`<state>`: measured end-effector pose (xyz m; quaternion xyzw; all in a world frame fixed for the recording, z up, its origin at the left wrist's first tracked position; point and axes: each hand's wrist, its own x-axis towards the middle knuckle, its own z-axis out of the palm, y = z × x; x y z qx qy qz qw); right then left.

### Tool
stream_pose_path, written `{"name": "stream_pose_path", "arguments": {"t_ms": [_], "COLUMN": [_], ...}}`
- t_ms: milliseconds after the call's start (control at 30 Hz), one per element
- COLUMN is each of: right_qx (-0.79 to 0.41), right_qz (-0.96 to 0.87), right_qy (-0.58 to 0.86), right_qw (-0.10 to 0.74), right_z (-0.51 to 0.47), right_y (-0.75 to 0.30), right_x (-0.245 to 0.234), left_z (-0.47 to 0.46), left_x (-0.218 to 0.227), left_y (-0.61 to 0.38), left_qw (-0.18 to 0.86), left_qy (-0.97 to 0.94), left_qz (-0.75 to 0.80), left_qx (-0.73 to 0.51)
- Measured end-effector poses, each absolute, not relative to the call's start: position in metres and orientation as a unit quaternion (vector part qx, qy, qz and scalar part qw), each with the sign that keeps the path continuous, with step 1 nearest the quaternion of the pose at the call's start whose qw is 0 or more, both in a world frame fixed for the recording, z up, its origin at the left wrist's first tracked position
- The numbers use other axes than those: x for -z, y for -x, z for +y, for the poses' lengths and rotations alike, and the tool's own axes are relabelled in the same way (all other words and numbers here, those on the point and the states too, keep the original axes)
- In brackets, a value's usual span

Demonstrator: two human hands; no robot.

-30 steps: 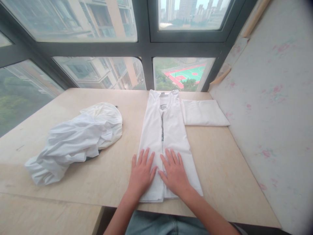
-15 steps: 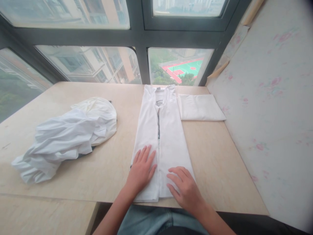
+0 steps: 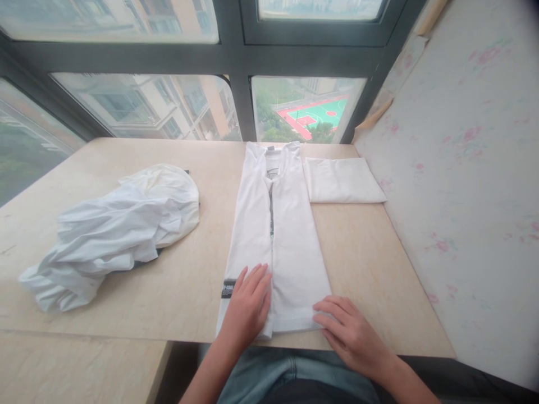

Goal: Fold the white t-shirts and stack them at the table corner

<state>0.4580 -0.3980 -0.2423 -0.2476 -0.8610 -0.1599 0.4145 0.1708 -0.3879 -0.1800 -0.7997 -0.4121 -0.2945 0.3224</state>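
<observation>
Shirt (image 3: 295,241) could skew from an uneven tug.
Left hand (image 3: 248,306) rests, fingers outstretched; right hand (image 3: 352,332) curls fingers at the hem corner, grip unclear.

Soft, bright daylight reached you through the window panes (image 3: 309,109) ahead, the top ones washed pale. The white garment (image 3: 295,241) in front of you showed little surface detail, while the crumpled cloth (image 3: 126,224) to your left carried gentle grey shading. Below the edge of the tabletop (image 3: 357,252) you had deep shadow. Your wide view stretched toward the sides, the wallpaper (image 3: 455,179) looked soft, and the upper right corner fell dark.
</observation>
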Motion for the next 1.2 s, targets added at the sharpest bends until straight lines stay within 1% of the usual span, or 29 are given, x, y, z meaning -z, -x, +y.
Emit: {"name": "stream_pose_path", "arguments": {"t_ms": [133,300,533,800,933,1067,1200], "right_qx": [0.173,0.180,0.152,0.127,0.118,0.123,0.135], "right_qz": [-0.837,-0.801,-0.751,-0.744,-0.769,-0.767,-0.778], "right_qy": [0.250,0.273,0.275,0.292,0.276,0.283,0.293], "right_qw": [0.455,0.501,0.581,0.588,0.564,0.563,0.538], "right_z": [-0.397,-0.395,-0.402,-0.403,-0.401,-0.403,-0.408], "right_y": [-0.461,-0.453,-0.458,-0.461,-0.465,-0.467,-0.463], "right_x": [0.251,0.254,0.266,0.276,0.273,0.271,0.267], "left_z": [-0.392,-0.389,-0.390,-0.390,-0.392,-0.396,-0.399], "left_x": [0.189,0.192,0.194,0.194,0.193,0.191,0.184], "left_y": [-0.174,-0.175,-0.178,-0.180,-0.182,-0.188,-0.195], "left_qw": [0.313,0.332,0.344,0.340,0.338,0.334,0.313], "left_qy": [0.806,0.797,0.791,0.788,0.786,0.781,0.770], "left_qz": [-0.423,-0.433,-0.439,-0.448,-0.449,-0.463,-0.480], "left_qx": [0.272,0.259,0.252,0.252,0.257,0.252,0.280]}}
